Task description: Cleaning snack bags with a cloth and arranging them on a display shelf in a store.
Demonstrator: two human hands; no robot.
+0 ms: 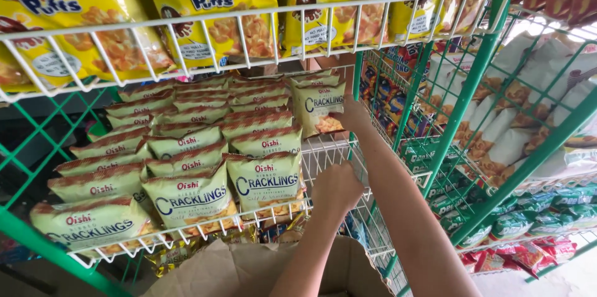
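My left hand [336, 188] rests closed in a loose fist against the front pale green snack packet [266, 182] of the right-hand row on the white wire shelf [323, 154], while my right hand [354, 113] reaches deep to the rear packet [318, 105] standing alone at the back; its fingers are hidden behind that packet, so I cannot tell their spread. To do this step well, I judge the rear packet should be kept upright, face forward and pushed square into line with its row, the left hand steadying the front packets so none tips over the shelf's front rail. An open cardboard box [249, 269] sits just below the shelf.
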